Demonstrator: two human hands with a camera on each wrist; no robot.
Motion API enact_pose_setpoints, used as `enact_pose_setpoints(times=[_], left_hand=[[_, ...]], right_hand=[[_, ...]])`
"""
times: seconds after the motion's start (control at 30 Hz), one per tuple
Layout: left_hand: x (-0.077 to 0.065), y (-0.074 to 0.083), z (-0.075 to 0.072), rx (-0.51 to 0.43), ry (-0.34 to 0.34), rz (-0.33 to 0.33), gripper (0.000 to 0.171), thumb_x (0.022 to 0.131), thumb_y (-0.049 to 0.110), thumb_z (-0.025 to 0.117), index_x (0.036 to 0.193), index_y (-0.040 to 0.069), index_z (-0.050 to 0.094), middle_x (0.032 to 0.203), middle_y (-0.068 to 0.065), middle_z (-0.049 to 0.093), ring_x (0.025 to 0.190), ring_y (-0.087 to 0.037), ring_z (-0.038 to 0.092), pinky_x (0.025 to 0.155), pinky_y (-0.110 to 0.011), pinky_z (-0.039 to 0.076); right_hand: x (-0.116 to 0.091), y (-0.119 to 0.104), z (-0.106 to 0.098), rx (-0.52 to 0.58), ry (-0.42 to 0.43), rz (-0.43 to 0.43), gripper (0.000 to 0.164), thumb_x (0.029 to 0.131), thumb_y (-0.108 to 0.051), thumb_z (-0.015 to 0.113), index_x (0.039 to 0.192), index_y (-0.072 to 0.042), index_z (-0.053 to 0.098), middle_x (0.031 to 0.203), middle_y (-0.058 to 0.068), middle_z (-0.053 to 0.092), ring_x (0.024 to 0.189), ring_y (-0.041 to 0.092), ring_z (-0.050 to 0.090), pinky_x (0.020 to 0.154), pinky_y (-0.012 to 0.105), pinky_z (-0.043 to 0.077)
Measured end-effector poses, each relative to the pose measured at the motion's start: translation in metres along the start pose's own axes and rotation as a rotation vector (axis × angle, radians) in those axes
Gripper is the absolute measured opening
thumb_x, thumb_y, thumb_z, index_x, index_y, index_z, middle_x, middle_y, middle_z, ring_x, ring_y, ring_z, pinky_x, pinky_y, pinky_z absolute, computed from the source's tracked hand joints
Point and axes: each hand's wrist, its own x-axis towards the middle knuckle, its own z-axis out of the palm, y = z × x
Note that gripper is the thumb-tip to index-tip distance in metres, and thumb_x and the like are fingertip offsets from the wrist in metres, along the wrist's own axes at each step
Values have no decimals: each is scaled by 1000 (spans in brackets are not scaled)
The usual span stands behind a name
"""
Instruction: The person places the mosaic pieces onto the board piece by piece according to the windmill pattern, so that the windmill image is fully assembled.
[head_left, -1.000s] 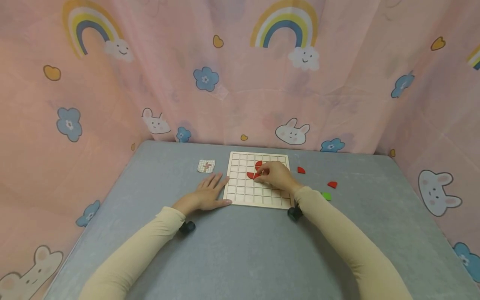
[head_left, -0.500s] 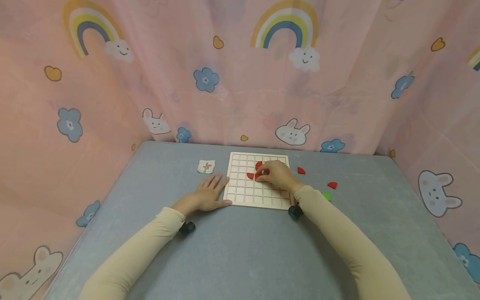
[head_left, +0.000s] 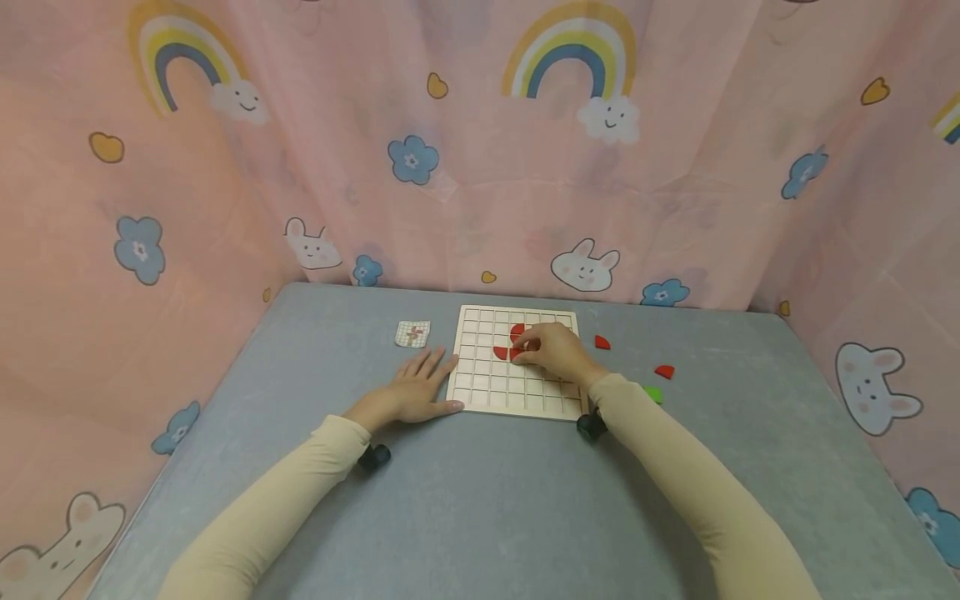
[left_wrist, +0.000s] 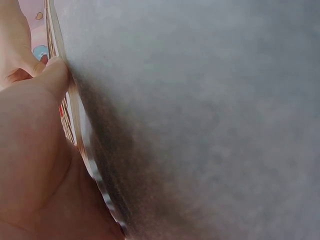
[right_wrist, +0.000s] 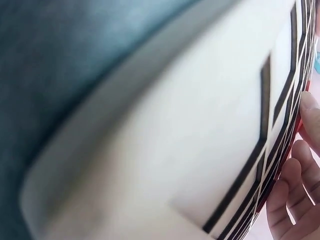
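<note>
A pale wooden board (head_left: 477, 392) with a grid of square recesses lies on the table. My left hand (head_left: 408, 395) rests flat at its left side, fingertips and thumb against the edge; the thumb (left_wrist: 56, 75) shows there in the left wrist view. Over the grid, my right hand (head_left: 557, 346) pinches a red quarter-circle piece (head_left: 514, 356) low at a square, its far side hidden by the fingers. One red quarter-circle (head_left: 500, 353) sits just left of it, and more red (head_left: 517, 331) shows above. The right thumb (right_wrist: 311, 112) touches red in the right wrist view.
A small card (head_left: 413, 334) with a grid and pinwheel pattern lies left of the board. To the right are two loose red quarter-circles, one nearer (head_left: 602, 342) and one farther (head_left: 664, 372), plus a green piece (head_left: 654, 394) partly behind the right sleeve. A patterned pink curtain (head_left: 480, 208) surrounds the table.
The red piece under my right fingers has shifted slightly right, leaving a thin gap from the red piece beside it. My left hand has stayed at the board's edge.
</note>
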Motion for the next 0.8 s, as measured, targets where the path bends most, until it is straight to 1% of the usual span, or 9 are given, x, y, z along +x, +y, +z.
enact_pose_setpoints(times=[0.13, 0.33, 0.43, 0.67, 0.8], left_hand=[[1, -1, 0, 9, -12, -5, 93, 106, 64, 49, 173, 18, 3, 179, -15, -4, 164, -39, -5, 130, -60, 4], [2, -1, 0, -10, -16, -6, 92, 107, 61, 50, 173, 17, 3, 179, -16, -4, 164, -41, -5, 130, -61, 4], [0, 0, -2, -25, -15, -3, 91, 108, 58, 52, 173, 15, 4, 178, -17, -4, 164, -42, -6, 130, -62, 4], [-8, 8, -10, -36, -30, -4, 91, 108, 57, 52, 172, 13, 6, 178, -18, -4, 164, -41, -7, 130, -60, 1], [-5, 5, -7, -33, -13, 1, 91, 108, 59, 51, 173, 15, 6, 178, -18, -2, 164, -41, -6, 130, -61, 3]], right_hand=[[0, 0, 1, 5, -3, 11, 24, 91, -28, 87, 110, -13, 83, 91, 0, 71, 85, 18, 57, 78, 35, 46], [-1, -1, 2, 18, 4, 22, 25, 91, -27, 87, 111, -12, 83, 91, 0, 70, 86, 18, 57, 78, 33, 45], [-1, -1, 3, 25, 11, 21, 25, 92, -25, 86, 111, -10, 83, 91, 2, 70, 85, 18, 56, 78, 34, 44], [-1, 0, 5, 43, 23, 50, 26, 92, -25, 86, 112, -8, 82, 90, 2, 69, 84, 18, 56, 77, 33, 44], [-1, -1, 5, 46, 37, 47, 26, 92, -26, 86, 110, -8, 82, 89, 2, 70, 84, 19, 56, 77, 33, 44]])
